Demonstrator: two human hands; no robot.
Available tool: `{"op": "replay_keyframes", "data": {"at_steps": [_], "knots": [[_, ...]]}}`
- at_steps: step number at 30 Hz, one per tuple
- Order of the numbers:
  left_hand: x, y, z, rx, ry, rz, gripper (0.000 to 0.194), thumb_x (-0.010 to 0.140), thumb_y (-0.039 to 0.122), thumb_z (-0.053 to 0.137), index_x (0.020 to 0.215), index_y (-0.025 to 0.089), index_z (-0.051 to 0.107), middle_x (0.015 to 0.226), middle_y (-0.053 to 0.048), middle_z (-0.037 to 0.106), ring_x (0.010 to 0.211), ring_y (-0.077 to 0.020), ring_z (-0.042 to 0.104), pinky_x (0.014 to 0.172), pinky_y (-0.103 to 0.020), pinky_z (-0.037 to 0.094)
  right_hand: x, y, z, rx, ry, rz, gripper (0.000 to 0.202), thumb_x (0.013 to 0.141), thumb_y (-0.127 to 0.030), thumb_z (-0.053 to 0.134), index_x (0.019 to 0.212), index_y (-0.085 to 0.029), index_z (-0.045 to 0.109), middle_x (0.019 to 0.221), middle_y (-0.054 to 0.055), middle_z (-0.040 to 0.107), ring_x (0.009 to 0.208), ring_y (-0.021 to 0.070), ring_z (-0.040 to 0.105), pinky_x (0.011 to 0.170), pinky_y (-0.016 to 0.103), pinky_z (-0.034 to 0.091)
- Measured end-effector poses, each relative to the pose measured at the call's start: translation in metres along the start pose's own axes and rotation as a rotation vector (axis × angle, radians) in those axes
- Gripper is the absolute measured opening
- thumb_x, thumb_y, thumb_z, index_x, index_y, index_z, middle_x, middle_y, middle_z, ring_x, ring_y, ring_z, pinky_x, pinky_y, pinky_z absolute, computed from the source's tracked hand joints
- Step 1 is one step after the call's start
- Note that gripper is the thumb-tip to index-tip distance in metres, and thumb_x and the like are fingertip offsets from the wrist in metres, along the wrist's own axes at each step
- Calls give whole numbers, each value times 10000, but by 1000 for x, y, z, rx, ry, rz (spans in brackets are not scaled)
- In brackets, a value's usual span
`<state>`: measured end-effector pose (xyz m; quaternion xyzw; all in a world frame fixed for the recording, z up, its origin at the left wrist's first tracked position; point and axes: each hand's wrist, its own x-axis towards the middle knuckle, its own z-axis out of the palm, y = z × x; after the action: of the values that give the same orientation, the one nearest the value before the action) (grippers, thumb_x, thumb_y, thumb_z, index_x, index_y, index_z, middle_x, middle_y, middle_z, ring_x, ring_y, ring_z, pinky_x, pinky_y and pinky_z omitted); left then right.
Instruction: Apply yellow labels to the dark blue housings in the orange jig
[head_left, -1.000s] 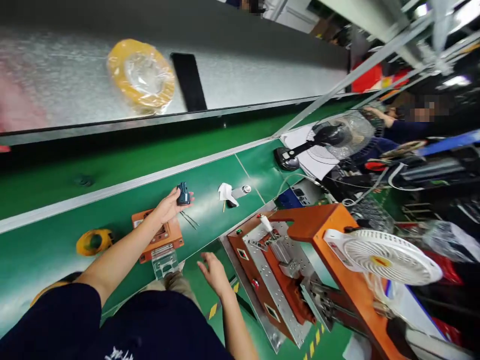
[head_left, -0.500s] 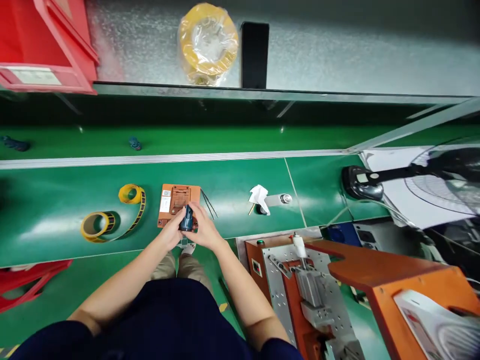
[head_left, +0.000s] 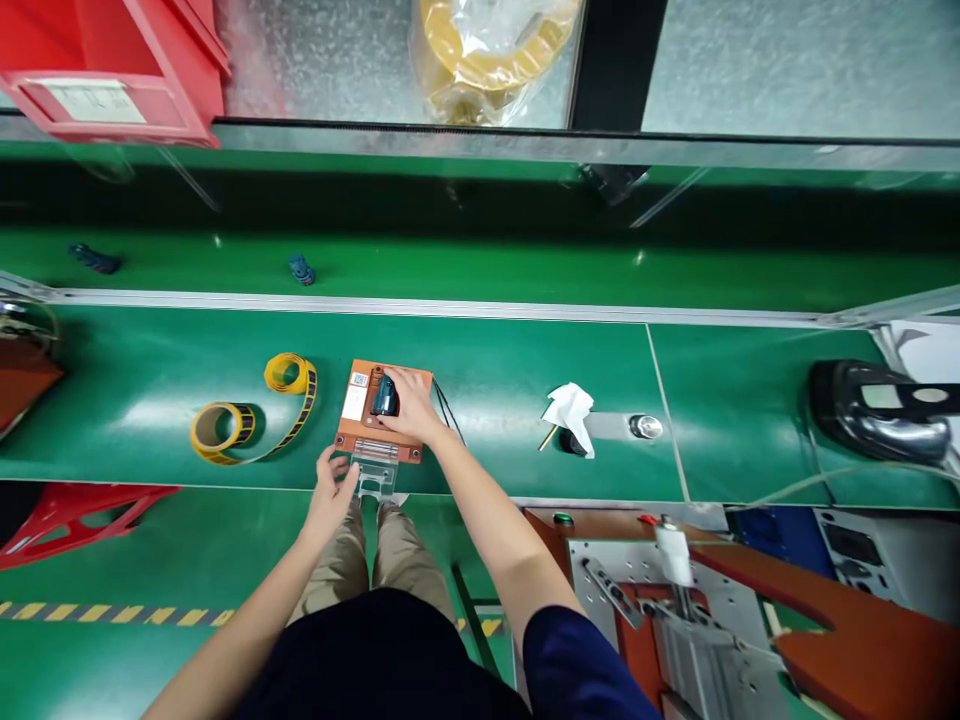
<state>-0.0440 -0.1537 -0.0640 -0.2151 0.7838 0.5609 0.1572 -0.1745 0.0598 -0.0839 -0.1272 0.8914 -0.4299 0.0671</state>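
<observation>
An orange fixture (head_left: 415, 452) lies on the green bench, with white labels on its left side and dark wires at its right. My right hand (head_left: 409, 405) is closed on a small dark blue plastic housing (head_left: 385, 396), which sits over the fixture's recess. The fingers cover its right side. A clear hinged flap (head_left: 375, 470) hangs from the fixture's front edge. By the flap's left edge is my left hand (head_left: 330, 490), fingers apart and holding nothing; its thumb is close to the flap, and whether it touches I cannot tell.
Yellow label tape (head_left: 217, 430) lies partly unrolled on the left. A white tissue (head_left: 571, 408) and a metal-capped item (head_left: 643, 427) lie right. A press machine (head_left: 675, 580) stands front right, a black fan base (head_left: 870, 410) behind it. Above runs a shelf with a red bin (head_left: 172, 105).
Both hands were together around the dark blue housing; now it rests at the fixture in my right hand. My left hand has let go and moved down-left to the flap. The view has shifted.
</observation>
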Motion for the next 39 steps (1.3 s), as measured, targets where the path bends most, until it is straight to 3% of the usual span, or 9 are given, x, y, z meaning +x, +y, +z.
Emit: {"op": "replay_keyframes", "data": {"at_steps": [6,12,16,22,24,28,30,35,39], "knots": [[-15,9,-19,-177,-206,-112,761,854,592,661,1431,211,342,945,-61,713,926,-222,696,980,-440,490,-14,12,6,-133,-8,-81,817,869,-564,656,1521,-146,396,1591,144,361,1447,346,266,1227,527,242],[-3,64,-34,-548,-436,-208,590,920,583,593,1319,149,566,1029,-134,705,969,-262,678,856,-428,575,-66,41,17,-227,593,315,467,1009,-398,396,1321,-103,582,1297,192,574,1260,287,459,1119,490,341],[31,83,-7,-648,-501,-197,622,895,530,664,1388,196,484,1110,-149,698,965,-275,689,770,-434,602,-98,62,41,-281,689,523,501,966,-461,438,1249,-96,631,1188,206,603,1146,315,513,991,497,387],[74,74,8,-463,-467,-239,683,837,499,740,1377,162,493,1038,-157,716,916,-277,711,723,-378,592,-105,72,61,-364,754,579,480,983,-490,424,1146,-120,683,1061,173,666,979,297,522,855,427,372],[90,73,-11,-230,-384,-72,679,849,507,710,1412,187,505,1012,-135,709,897,-277,696,742,-388,574,-106,74,61,-360,793,554,463,994,-480,414,1088,-115,683,1018,165,679,947,288,527,850,416,372],[139,80,-57,461,52,479,381,876,420,663,1188,206,716,1055,-143,659,1087,-332,589,1014,-474,438,-109,79,59,-325,837,506,407,1002,-457,427,1029,-126,661,964,144,681,907,267,542,859,410,383],[165,83,-69,657,110,573,325,855,397,684,1112,207,744,1022,-155,655,1120,-369,565,1040,-491,389,-110,81,59,-304,842,495,395,998,-468,438,1028,-136,651,965,139,675,912,265,544,872,419,384],[196,81,-72,580,54,402,175,719,253,805,884,221,757,585,-23,545,687,-269,600,771,-338,447,-113,80,59,-232,886,478,395,965,-493,491,1024,-138,654,980,148,664,945,273,550,897,462,409],[183,72,-88,298,-9,363,299,784,261,748,1080,220,734,637,7,612,608,-171,568,669,-273,454,-110,63,46,209,1113,585,381,852,-493,677,1058,-173,661,935,58,628,836,199,567,869,429,467]]}}
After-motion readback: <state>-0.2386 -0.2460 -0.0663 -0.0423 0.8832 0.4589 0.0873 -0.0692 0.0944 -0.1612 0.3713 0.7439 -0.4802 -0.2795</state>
